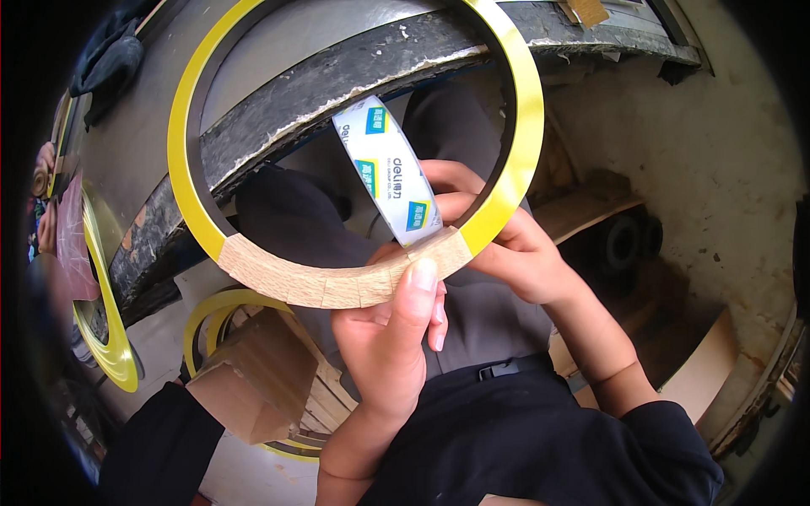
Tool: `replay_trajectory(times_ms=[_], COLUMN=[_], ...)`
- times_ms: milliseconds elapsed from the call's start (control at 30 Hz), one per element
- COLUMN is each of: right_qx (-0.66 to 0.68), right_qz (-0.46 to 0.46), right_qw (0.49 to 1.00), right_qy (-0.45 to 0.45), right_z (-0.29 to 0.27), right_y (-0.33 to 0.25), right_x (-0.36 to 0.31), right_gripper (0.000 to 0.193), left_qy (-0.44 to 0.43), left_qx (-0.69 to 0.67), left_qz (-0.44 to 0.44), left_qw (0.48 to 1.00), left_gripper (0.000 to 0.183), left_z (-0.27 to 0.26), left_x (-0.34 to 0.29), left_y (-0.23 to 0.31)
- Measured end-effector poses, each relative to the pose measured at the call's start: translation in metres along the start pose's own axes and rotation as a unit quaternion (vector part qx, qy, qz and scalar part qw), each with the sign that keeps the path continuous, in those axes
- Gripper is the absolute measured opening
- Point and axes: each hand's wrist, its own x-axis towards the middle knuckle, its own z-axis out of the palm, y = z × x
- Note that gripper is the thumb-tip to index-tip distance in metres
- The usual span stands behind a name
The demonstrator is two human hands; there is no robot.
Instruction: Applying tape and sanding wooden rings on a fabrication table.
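Observation:
A large flat yellow ring [527,126] with a dark inner face is held up in front of me. Several short wood-grain pieces [325,287] sit end to end along its lower part. My left hand [388,337] pinches the ring there, its thumb pressed on a piece near the right end of the row. A roll of clear tape [390,173], with a printed white core, stands tilted inside the ring, its lower end close to the wood-grain pieces. My right hand [515,240] curls its fingers around the roll's right side, beside the ring; its fingertips are partly hidden.
Beyond the ring runs a worn workbench [591,29] with a rough dark edge. More yellow rings [105,329] lie at the left, near another person's hand [46,228]. A cardboard box [253,371] stands lower left, with yellow rings around it. A wall [675,152] rises at the right.

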Motion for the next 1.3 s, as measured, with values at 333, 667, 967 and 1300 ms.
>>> replay_trajectory(times_ms=[333, 667, 967, 1300], right_qx=[-0.358, -0.031, 0.162, 0.137], right_qz=[0.179, 0.367, 0.273, 0.108], right_qw=[0.911, 0.93, 0.947, 0.975], right_qy=[0.104, -0.018, 0.059, -0.141], right_z=[0.039, 0.037, 0.04, 0.016], right_y=[-0.123, -0.113, -0.123, -0.103], right_x=[0.02, 0.084, 0.062, 0.009], right_gripper=[0.032, 0.051, 0.045, 0.053], left_qy=[-0.019, -0.015, -0.023, -0.082], left_qx=[0.01, -0.002, -0.001, -0.091], left_qz=[-0.007, -0.011, 0.001, 0.038], left_qw=[1.0, 1.0, 1.0, 0.992], left_gripper=[0.017, 0.015, 0.024, 0.036], left_z=[-0.006, -0.002, -0.015, -0.014], left_x=[0.001, 0.002, 0.002, 0.004], left_y=[-0.001, -0.006, -0.01, -0.015])
